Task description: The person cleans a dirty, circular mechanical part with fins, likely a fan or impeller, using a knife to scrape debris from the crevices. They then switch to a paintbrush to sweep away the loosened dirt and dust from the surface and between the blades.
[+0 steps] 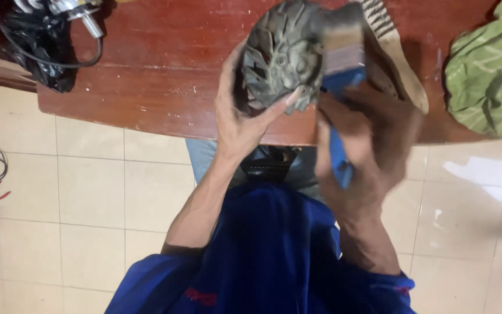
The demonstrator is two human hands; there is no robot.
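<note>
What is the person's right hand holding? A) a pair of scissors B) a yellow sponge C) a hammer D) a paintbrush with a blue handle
D: the right hand grips a paintbrush with a blue handle, its bristles against the dirty grey finned part that the left hand holds above the wooden table.

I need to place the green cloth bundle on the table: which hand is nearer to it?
Right. The right hand, gripping a blue-handled brush, is on the side of the green cloth bundle, apart from it. The left hand, holding the dirty finned part, is farther away.
</note>
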